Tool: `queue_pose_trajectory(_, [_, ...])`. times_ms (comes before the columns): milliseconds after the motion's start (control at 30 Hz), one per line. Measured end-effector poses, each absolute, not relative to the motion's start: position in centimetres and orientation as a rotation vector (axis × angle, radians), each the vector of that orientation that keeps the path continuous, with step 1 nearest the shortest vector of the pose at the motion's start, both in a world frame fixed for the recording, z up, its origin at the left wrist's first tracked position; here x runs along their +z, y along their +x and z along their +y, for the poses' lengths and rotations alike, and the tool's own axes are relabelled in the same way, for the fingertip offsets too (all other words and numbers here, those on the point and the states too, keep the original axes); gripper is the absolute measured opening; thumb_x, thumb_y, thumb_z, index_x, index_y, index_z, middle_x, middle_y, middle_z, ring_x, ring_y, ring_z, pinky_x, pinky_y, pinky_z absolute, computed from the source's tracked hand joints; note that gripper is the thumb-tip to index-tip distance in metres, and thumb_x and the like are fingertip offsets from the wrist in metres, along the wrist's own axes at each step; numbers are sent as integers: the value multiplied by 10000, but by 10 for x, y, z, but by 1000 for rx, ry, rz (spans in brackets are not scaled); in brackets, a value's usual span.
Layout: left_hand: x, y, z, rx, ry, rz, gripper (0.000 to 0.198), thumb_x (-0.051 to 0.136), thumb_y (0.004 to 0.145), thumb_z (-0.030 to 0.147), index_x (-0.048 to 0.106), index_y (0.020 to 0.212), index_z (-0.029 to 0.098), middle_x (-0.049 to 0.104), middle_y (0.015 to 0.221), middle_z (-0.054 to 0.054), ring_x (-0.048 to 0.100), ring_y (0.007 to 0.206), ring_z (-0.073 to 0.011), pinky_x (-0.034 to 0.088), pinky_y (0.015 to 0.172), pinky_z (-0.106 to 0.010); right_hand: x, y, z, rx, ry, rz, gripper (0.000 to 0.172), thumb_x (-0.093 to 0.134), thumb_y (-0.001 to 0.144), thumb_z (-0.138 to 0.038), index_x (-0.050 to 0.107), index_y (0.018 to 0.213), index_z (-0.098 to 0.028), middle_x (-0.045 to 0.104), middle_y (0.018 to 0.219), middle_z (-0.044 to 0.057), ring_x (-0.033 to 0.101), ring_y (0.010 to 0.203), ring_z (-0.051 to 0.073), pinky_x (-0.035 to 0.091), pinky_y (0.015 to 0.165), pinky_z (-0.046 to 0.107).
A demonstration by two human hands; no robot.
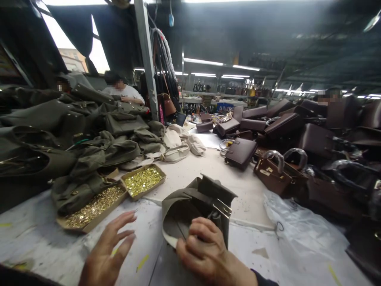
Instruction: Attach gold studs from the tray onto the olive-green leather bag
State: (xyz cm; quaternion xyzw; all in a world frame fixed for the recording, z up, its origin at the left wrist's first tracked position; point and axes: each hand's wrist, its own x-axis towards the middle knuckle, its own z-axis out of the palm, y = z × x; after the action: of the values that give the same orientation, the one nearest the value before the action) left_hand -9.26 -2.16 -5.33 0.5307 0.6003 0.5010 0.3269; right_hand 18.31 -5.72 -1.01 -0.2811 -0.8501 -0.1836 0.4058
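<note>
An olive-grey bag [178, 202] lies on the worktable in front of me, its mouth open toward the left and a gold metal bar on its flap. My right hand [205, 248] has its fingers curled round the near edge of this bag. To the left, my left hand [111, 250] is held over the table with its fingers apart and nothing in them. Just beyond it stand a shallow box of gold-brown metal pieces [93, 208] and a box of yellow-gold pieces [144, 180].
Olive bags [89, 115] are heaped at the left. Dark brown bags [279, 174] pile up at the right, beside clear plastic sheeting [303, 234]. Pale cloth pieces [177, 153] lie farther back. A person [127, 92] is behind the left heap, near a metal post [147, 59].
</note>
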Motion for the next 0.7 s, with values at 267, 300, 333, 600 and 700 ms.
queue_pose_trajectory(267, [3,-20,7,1026,1792,1135,530,749,723,342,702,1243,249,606,1415,-61,514,1337,-362,400,1165,-491,-20,150,-74,-498,-765,-2102,199,568,983,-168,649,801,-161,515,602,-22,537,686,139,423,605,293])
queue_pose_trajectory(300, [7,-14,12,952,1893,1120,520,747,721,303,709,1237,250,602,1419,-62,495,1355,-359,351,1195,-493,-19,147,-74,-502,-777,-2093,215,571,983,-181,633,778,-161,512,596,-22,539,682,143,392,577,299])
queue_pose_trajectory(333, [10,-8,17,875,1989,1099,537,747,715,264,703,1249,252,593,1431,-64,482,1368,-355,313,1215,-490,-19,144,-73,-504,-783,-2087,238,574,983,-190,613,750,-165,504,586,-24,534,670,146,360,552,304])
queue_pose_trajectory(600, [32,28,47,493,2594,1003,294,553,835,139,695,1081,214,725,1098,-97,677,1018,-295,515,919,-397,11,140,-69,-481,-735,-2112,257,534,1038,-322,678,897,-162,626,648,12,625,709,168,462,595,299])
queue_pose_trajectory(700, [36,24,53,461,2690,1028,246,571,823,161,670,1042,213,736,1031,-82,695,942,-269,531,824,-339,26,184,-59,-662,-677,-2248,365,565,994,-512,727,1076,-196,765,921,70,707,826,210,564,709,317])
